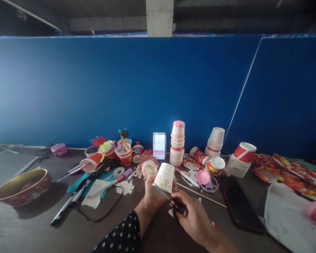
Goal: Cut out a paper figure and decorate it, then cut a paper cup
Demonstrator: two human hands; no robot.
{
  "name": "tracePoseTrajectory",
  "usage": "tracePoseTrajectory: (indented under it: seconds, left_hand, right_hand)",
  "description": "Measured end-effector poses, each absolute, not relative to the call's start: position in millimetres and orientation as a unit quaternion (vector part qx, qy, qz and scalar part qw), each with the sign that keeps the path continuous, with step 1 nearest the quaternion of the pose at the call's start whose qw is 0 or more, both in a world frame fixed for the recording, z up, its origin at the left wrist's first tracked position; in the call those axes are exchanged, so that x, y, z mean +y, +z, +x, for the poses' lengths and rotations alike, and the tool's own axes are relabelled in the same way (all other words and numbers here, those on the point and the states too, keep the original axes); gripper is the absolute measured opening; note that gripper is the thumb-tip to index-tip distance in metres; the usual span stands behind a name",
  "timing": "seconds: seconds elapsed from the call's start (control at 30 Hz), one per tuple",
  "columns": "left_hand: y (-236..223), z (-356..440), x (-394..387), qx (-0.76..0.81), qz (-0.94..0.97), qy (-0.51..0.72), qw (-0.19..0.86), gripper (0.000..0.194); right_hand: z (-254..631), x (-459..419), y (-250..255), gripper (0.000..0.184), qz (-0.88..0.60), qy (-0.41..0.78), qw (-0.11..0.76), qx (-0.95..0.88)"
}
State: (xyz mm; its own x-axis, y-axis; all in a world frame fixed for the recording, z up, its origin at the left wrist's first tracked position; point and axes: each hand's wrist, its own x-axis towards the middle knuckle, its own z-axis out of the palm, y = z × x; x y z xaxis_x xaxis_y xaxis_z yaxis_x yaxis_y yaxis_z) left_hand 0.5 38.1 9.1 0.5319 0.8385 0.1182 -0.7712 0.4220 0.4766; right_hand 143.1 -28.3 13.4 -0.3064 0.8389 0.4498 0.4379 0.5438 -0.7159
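My left hand [151,197] is closed around a white paper cup [164,176] held upside down, with red flower drawings on its side. My right hand [192,215] grips a pair of black-handled scissors [171,201], fingers through the loops. The blades point up and left and touch the cup's lower rim. Both hands hover over the dark table near its front edge. My left sleeve is black with white dots.
A tall stack of paper cups [177,144] stands behind the hands. Decorated cups [124,153], pens [68,203], tape roll [118,172] and paper scraps lie left. A large bowl [21,186] sits far left. More cups [242,158], red wrappers and a white box [289,218] lie right. A blue partition [121,88] backs the table.
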Motion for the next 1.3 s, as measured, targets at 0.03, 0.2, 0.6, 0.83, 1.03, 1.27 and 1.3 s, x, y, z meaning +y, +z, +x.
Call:
tracePoseTrajectory:
  seconds: [0.03, 0.2, 0.6, 0.83, 1.03, 1.27, 1.3]
  left_hand:
    - [9, 1, 39, 0.064, 0.24, 0.483, 0.839, 0.051]
    - [9, 2, 43, 0.076, 0.241, 0.484, 0.838, 0.046]
    - [16, 5, 39, 0.145, 0.233, 0.515, 0.812, 0.046]
    - [16, 1, 37, 0.092, 0.241, 0.496, 0.829, 0.043]
    - [15, -2, 40, 0.056, 0.255, 0.47, 0.843, 0.056]
    - [8, -4, 46, 0.029, 0.263, 0.449, 0.854, 0.057]
    - [9, -4, 45, 0.033, 0.261, 0.447, 0.855, 0.058]
  right_hand:
    - [143, -28, 14, 0.029, -0.416, 0.24, 0.42, -0.77]
    - [143, -28, 14, 0.029, -0.425, 0.213, 0.432, -0.767]
    - [148, -23, 6, 0.034, -0.44, 0.152, 0.424, -0.777]
    - [146, -25, 6, 0.038, -0.443, 0.145, 0.395, -0.791]
    - [146, -28, 10, 0.038, -0.426, 0.119, 0.369, -0.818]
    - [145, -29, 9, 0.039, -0.421, 0.116, 0.359, -0.825]
    - [145, -29, 9, 0.038, -0.423, 0.12, 0.361, -0.822]
